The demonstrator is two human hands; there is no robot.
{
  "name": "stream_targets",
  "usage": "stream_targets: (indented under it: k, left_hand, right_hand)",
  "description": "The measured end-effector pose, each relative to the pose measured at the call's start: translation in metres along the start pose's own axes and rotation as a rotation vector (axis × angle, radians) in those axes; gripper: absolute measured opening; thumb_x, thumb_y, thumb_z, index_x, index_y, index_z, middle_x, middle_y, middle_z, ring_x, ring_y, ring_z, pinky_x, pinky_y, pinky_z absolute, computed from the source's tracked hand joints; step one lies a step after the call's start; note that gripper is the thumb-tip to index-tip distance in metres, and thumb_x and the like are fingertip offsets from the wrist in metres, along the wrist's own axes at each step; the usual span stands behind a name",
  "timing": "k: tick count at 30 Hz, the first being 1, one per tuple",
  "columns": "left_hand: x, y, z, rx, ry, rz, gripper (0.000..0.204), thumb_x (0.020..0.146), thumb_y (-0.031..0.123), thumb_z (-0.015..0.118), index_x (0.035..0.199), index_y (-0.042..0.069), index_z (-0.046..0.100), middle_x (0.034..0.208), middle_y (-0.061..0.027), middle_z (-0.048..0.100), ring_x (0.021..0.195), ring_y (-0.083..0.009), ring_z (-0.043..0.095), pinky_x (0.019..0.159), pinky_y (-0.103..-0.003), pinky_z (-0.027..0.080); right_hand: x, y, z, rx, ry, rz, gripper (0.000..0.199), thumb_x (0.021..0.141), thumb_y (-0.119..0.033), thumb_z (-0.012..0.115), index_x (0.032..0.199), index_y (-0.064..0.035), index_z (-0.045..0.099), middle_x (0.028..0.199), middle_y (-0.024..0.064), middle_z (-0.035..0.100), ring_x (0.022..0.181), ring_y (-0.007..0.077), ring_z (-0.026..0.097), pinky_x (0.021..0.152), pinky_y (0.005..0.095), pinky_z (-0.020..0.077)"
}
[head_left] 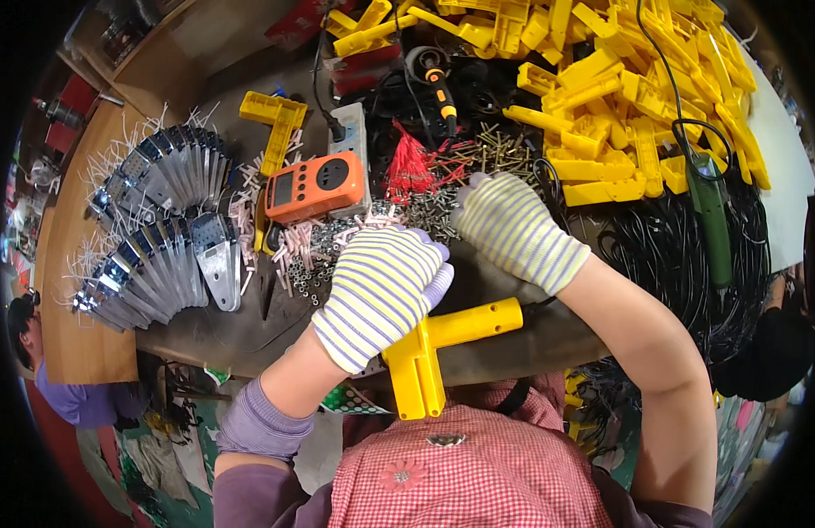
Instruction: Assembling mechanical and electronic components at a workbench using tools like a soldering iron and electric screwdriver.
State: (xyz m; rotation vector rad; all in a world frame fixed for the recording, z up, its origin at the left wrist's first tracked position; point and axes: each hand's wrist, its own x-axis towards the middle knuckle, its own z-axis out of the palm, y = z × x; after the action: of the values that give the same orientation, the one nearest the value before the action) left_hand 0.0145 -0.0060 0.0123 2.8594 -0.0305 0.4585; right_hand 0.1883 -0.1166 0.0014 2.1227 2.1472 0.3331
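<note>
Both hands wear striped knit gloves. My left hand (381, 290) is closed over the upper end of a T-shaped yellow plastic housing (414, 374), which hangs at the bench's near edge. A black cord runs from the right end of its arm. The glove hides whatever lies under the fingers. My right hand (513, 231) is curled with its fingertips at a heap of small metal screws (434, 211); anything pinched there is hidden. Beside the screws lie red-wired parts (410, 167) and brass-coloured pins (500, 150).
An orange meter (315, 189) rests by a power strip (350, 132). Metal plates with circuit boards (152, 273) stand in rows at left. Yellow housings (601, 97) are heaped at far right, above black cords (662, 264). A green soldering iron (711, 211) hangs there; a screwdriver (442, 97) lies behind.
</note>
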Motion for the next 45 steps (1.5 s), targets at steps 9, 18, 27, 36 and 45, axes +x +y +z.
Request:
stream_targets:
  k: [9,18,27,36,45]
  left_hand:
    - [-0.008,0.000,-0.009,-0.096,0.389,0.027,0.026,0.075,0.007,0.076,0.101,0.010,0.075,0.092,-0.0050,0.069,0.080,-0.0255,0.066,0.071,-0.039,0.052]
    - [-0.012,0.012,-0.040,-0.098,0.340,0.320,0.031,0.064,0.011,0.077,0.095,0.013,0.077,0.092,-0.0009,0.066,0.080,-0.0215,0.065,0.071,-0.037,0.052]
    - [-0.028,-0.019,-0.008,-0.933,-0.221,-0.116,0.038,0.089,0.000,0.060,0.127,0.004,0.065,0.096,-0.0088,0.070,0.091,-0.0211,0.069,0.084,-0.033,0.053]
    - [-0.007,-0.003,0.003,-0.415,-0.094,0.247,0.042,0.087,0.006,0.058,0.129,0.007,0.062,0.081,-0.0124,0.064,0.074,-0.0320,0.062,0.070,-0.042,0.050]
    - [-0.006,-0.004,0.002,-0.512,-0.098,0.162,0.033,0.086,0.011,0.064,0.118,0.006,0.065,0.088,-0.0118,0.068,0.081,-0.0314,0.067,0.075,-0.041,0.053]
  right_hand:
    - [-0.021,-0.007,-0.013,1.688,0.407,0.497,0.026,0.087,-0.025,0.075,0.099,-0.0028,0.069,0.074,-0.0043,0.059,0.066,0.0062,0.052,0.058,0.0242,0.0463]
    - [-0.055,-0.041,-0.065,2.130,0.123,0.678,0.024,0.091,-0.017,0.071,0.109,0.0000,0.066,0.076,0.0004,0.061,0.064,0.0066,0.055,0.058,0.0210,0.0452]
    - [-0.096,-0.109,-0.031,0.995,0.439,0.432,0.021,0.089,-0.014,0.072,0.109,-0.0110,0.074,0.092,0.0057,0.075,0.076,0.0233,0.072,0.070,0.0312,0.0572]
    - [-0.099,-0.115,-0.038,1.388,0.349,0.629,0.017,0.090,-0.015,0.071,0.105,-0.0077,0.074,0.090,0.0062,0.075,0.079,0.0216,0.074,0.071,0.0301,0.0572]
    - [-0.101,-0.101,-0.047,0.572,0.088,0.285,0.008,0.083,-0.017,0.064,0.086,-0.0098,0.065,0.082,0.0067,0.063,0.070,0.0258,0.065,0.060,0.0382,0.0535]
